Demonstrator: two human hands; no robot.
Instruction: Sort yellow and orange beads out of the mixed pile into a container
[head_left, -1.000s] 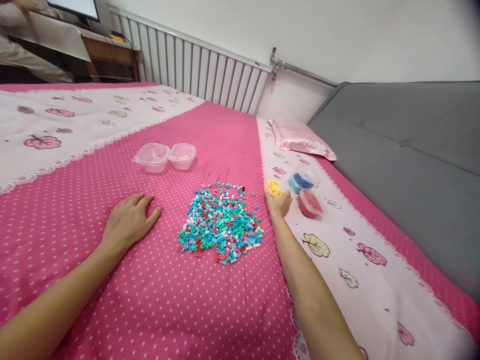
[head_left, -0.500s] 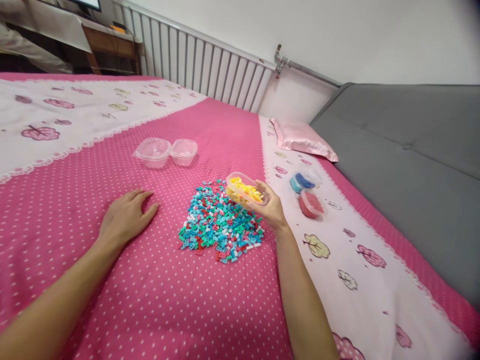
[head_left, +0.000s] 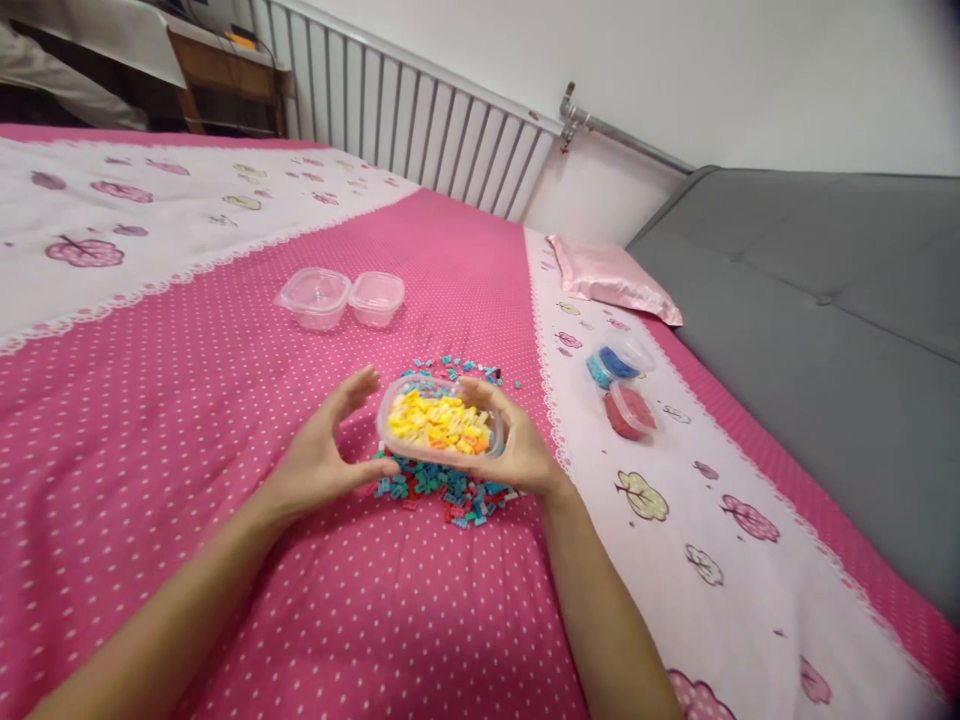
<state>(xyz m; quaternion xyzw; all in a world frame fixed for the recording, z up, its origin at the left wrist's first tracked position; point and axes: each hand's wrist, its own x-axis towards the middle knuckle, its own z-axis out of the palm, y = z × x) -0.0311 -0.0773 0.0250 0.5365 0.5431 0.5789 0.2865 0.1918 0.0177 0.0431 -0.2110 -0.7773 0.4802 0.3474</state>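
Note:
My right hand [head_left: 517, 435] grips the right end of a clear plastic container [head_left: 384, 425], held tilted toward me above the bed. Inside it lie yellow toy bricks [head_left: 435, 420], with a few orange ones near the right. At the container's left end is my left hand [head_left: 326, 450], thumb and fingers spread wide around that side with a small gap to the wall. Under the container a pile of small toy bricks [head_left: 431, 483] in blue, green, red and white rests on the pink sheet; its middle is hidden.
Two clear containers [head_left: 315, 300] stand side by side beyond the pile. Over to the right, containers with blue bricks [head_left: 615, 362] and red bricks [head_left: 630, 412] sit on the bedspread [head_left: 667, 560]. A pink pillow [head_left: 611, 275] lies near the grey headboard [head_left: 810, 330].
My right hand has brought the container of yellow bricks left and tilted it toward me over the pile. My left hand has risen from the sheet and moved right, beside the container.

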